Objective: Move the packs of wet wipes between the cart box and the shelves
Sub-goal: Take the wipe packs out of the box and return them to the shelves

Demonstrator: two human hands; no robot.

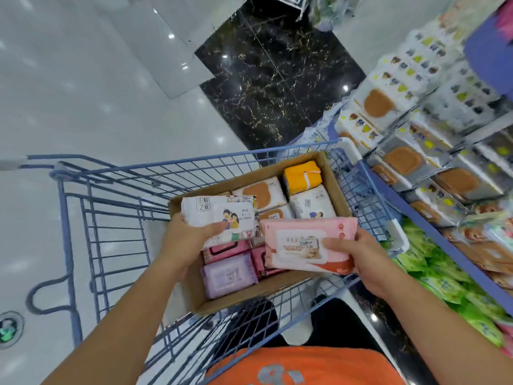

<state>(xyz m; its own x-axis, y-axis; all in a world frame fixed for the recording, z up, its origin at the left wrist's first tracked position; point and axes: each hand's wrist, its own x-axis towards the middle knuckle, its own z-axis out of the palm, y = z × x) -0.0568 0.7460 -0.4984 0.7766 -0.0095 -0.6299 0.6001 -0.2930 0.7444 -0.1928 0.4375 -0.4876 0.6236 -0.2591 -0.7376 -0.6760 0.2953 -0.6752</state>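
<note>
A cardboard box (330,176) sits in a blue wire cart (116,218) and holds several wipe packs: white, orange (302,177), pink and a purple one (229,275). My left hand (188,240) grips a white pack with a cartoon picture (219,213) above the box's left side. My right hand (361,259) holds a pink pack with a white lid flap (305,243) over the box's near right corner, thumb on top. Shelves (433,226) of wipes stand to the right.
The shelves carry white packs with brown lids (402,159) higher up and green packs (444,282) low down. Glossy white floor lies to the left, with a black marble patch (272,79) ahead. The cart's right side stands close to the shelf edge.
</note>
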